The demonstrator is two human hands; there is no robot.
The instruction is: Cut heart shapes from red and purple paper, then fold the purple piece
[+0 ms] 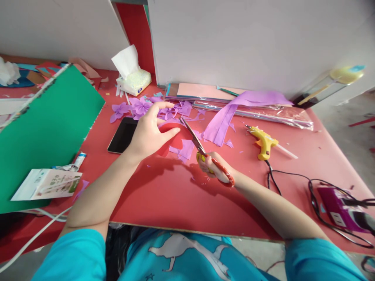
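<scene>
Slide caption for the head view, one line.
Right hand holding scissors, left hand alongside, above a red table with purple paper pieces and a yellow glue gun.

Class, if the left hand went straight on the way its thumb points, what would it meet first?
The left hand would probably meet the scissors held in the right hand: their blades cross its line, though depth is unclear from this single view.

Scissors (193, 137): metal blades, seemingly nearly together; handles red-orange and yellow, partly covered. Held aslant, tips pointing forward and left, handles nearer the body and to the right. Red piece (176, 142): curved, purple along its far edge, partly hidden; material unclear. Sits left of the blades, near the tips.
</scene>
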